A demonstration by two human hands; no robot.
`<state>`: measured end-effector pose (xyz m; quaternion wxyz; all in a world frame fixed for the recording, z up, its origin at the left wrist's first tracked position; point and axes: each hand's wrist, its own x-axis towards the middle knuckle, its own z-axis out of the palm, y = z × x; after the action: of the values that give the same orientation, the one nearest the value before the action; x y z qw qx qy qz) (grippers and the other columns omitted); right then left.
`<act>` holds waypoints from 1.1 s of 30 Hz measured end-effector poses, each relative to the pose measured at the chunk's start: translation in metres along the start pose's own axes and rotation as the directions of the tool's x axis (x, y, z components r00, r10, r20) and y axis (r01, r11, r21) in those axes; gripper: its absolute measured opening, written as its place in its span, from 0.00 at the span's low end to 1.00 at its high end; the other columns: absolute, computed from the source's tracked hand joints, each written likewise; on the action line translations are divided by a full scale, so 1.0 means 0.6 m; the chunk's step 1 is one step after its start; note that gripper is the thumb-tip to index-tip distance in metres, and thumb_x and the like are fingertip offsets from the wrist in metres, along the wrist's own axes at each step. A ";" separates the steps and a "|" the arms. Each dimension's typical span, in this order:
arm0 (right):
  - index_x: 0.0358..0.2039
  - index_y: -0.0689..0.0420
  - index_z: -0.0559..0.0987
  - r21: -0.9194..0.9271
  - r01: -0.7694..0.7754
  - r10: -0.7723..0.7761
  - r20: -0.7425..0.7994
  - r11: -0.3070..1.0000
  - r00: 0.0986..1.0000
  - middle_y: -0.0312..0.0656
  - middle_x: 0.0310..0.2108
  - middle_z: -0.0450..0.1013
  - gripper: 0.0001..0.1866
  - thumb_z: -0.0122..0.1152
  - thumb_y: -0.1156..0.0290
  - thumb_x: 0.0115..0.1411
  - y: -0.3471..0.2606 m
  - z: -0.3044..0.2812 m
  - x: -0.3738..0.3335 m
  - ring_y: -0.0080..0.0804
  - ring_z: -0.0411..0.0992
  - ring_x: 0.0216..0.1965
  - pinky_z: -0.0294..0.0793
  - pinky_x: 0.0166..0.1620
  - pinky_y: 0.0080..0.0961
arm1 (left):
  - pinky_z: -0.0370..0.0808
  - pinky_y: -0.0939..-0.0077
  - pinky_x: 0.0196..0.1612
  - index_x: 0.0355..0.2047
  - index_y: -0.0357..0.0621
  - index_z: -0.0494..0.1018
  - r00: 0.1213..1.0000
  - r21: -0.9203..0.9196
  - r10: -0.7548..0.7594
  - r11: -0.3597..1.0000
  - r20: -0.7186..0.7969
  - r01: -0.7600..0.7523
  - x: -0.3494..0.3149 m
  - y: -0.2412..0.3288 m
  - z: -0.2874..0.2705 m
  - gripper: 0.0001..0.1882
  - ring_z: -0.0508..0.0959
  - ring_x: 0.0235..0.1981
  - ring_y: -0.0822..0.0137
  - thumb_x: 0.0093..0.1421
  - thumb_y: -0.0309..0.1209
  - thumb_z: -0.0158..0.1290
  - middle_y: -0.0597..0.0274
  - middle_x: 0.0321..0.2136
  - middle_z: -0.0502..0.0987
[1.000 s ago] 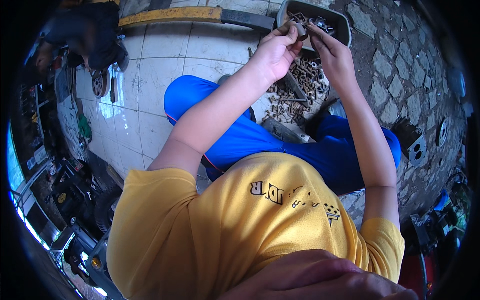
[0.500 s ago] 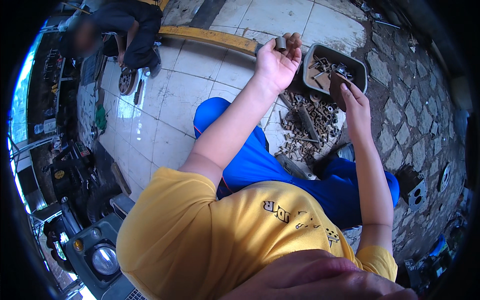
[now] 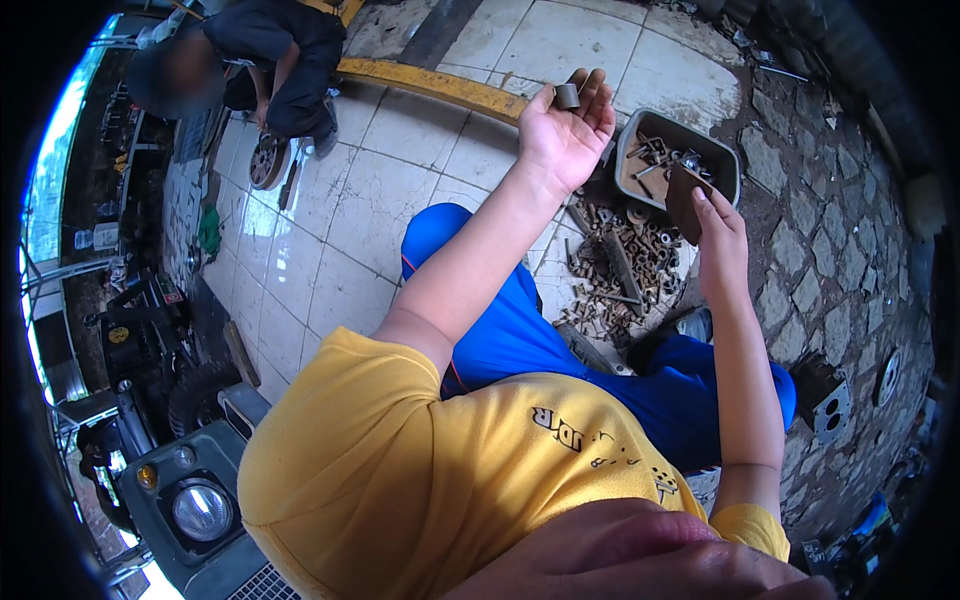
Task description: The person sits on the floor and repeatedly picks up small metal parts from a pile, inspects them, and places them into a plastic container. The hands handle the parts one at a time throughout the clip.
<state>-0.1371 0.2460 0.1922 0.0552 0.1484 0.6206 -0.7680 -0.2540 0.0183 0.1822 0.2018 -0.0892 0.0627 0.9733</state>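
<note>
In my left hand (image 3: 560, 145), turned palm up, a short grey metal bushing (image 3: 567, 96) is gripped between thumb and fingers. A stiff, flat brown piece, perhaps sandpaper (image 3: 684, 204), is pinched in my right hand (image 3: 722, 235). That hand is just in front of a grey plastic tub (image 3: 625, 152) with bolts and other metal parts in it. Between my two arms, a pile of nuts, bolts and rings (image 3: 610, 265) is spread on the floor. My hands are apart, and the brown piece does not touch the bushing.
A yellow beam (image 3: 435, 84) lies across the white tiles (image 3: 350, 195) beyond my left hand. Another person (image 3: 285, 60) crouches at the far left beside a round metal part (image 3: 268, 163). Stone paving (image 3: 800, 235) lies right, a vehicle headlight (image 3: 203, 510) lower left.
The whole view has shifted slightly, so most things sit a little further right. Both hands keep their holds, with hardly any movement of their own.
</note>
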 end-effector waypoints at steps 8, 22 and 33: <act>0.57 0.67 0.76 0.033 -0.043 0.041 0.047 0.999 0.998 0.41 0.50 0.79 0.18 0.51 0.70 0.72 -0.003 -0.001 0.000 0.26 0.77 0.50 0.73 0.55 0.22 | 0.77 0.67 0.47 0.49 0.41 0.75 0.987 -0.062 -0.039 0.997 0.155 0.049 -0.004 0.000 0.007 0.26 0.81 0.46 0.60 0.76 0.47 0.33 0.53 0.52 0.79; 0.53 0.63 0.79 0.184 -0.168 0.152 0.098 0.968 0.983 0.38 0.43 0.80 0.16 0.54 0.67 0.72 0.007 0.015 0.002 0.23 0.78 0.42 0.76 0.45 0.20 | 0.76 0.66 0.52 0.49 0.37 0.72 0.999 0.257 -0.001 0.966 -0.053 0.015 -0.021 -0.060 -0.001 0.15 0.78 0.52 0.57 0.70 0.31 0.41 0.50 0.51 0.78; 0.56 0.64 0.71 0.484 -0.259 0.204 0.164 0.836 0.965 0.45 0.51 0.75 0.15 0.45 0.70 0.75 -0.009 0.024 -0.010 0.34 0.79 0.49 0.80 0.55 0.35 | 0.65 0.67 0.68 0.61 0.38 0.67 0.905 0.889 0.051 0.173 0.422 -0.424 -0.026 -0.135 -0.019 0.25 0.70 0.66 0.62 0.63 0.15 0.54 0.56 0.64 0.70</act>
<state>-0.1355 0.2328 0.2019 0.1398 0.1910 0.3733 -0.8970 -0.2052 0.0845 0.1674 0.0627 0.2143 0.6377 0.7372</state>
